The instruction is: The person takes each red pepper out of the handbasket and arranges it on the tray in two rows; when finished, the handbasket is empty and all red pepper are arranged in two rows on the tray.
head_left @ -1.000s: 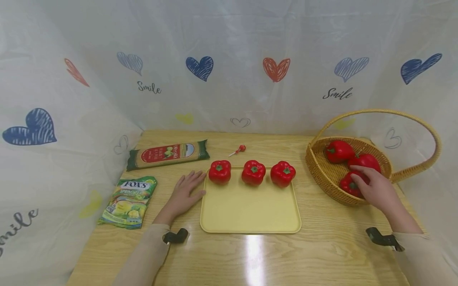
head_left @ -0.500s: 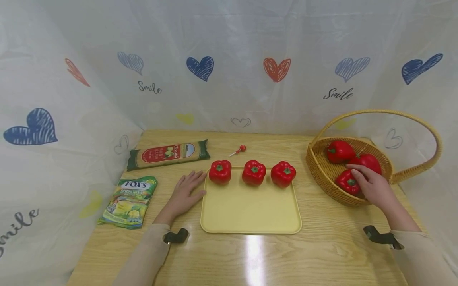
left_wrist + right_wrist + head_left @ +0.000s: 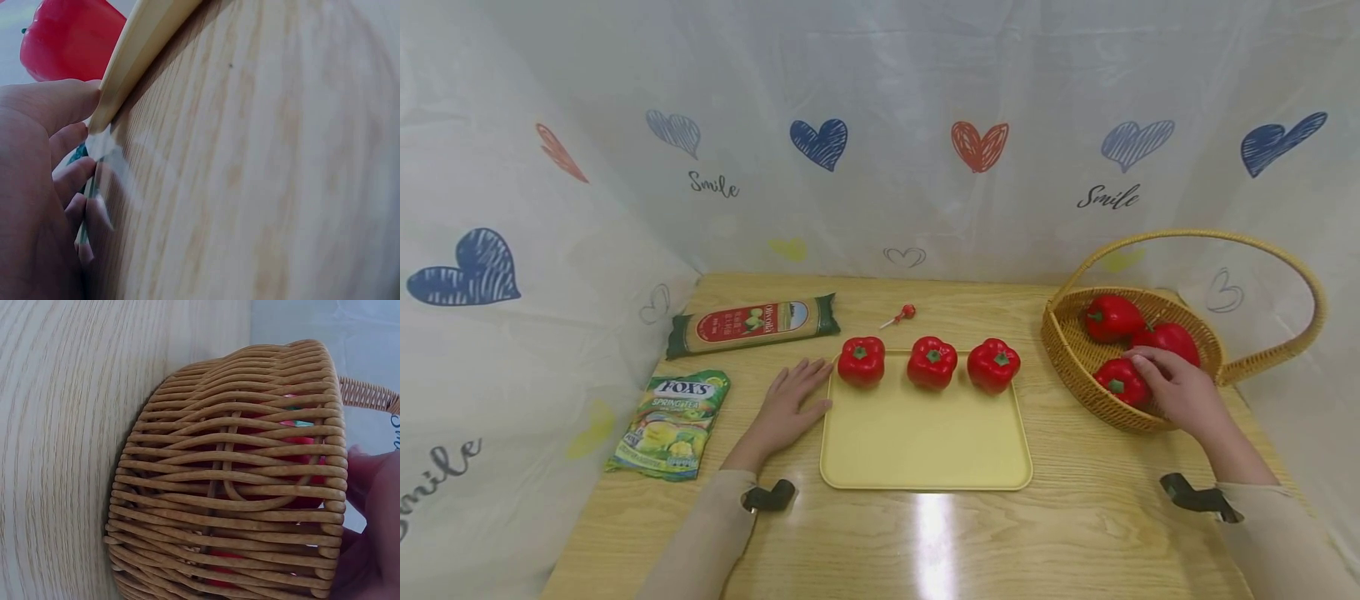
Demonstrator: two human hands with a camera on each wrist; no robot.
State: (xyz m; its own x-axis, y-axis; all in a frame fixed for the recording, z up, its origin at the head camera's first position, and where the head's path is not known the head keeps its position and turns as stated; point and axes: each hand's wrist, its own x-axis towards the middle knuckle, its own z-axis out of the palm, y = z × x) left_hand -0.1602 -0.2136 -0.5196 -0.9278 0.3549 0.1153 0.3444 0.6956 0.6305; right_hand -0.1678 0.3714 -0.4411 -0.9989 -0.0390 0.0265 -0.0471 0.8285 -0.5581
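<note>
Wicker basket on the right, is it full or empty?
Partly filled: in the head view, three red peppers lie inside the wicker basket, with bare weave showing beside them.

Viewed from my station: one table [image 3: 1090,492], wood-grained. Directly on it I list: one tray [image 3: 925,442], yellow, centre; one basket [image 3: 1070,371], wicker, right; one lollipop [image 3: 907,312], red, behind the tray; one packet [image 3: 752,327], green-ended, back left; one bag [image 3: 670,425], marked FOX'S, left.

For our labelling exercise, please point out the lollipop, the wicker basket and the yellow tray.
Lollipop [image 3: 908,311], head view: its red end.
Wicker basket [image 3: 1077,383], head view: its woven outer wall.
Yellow tray [image 3: 927,440], head view: its bare flat surface.
</note>
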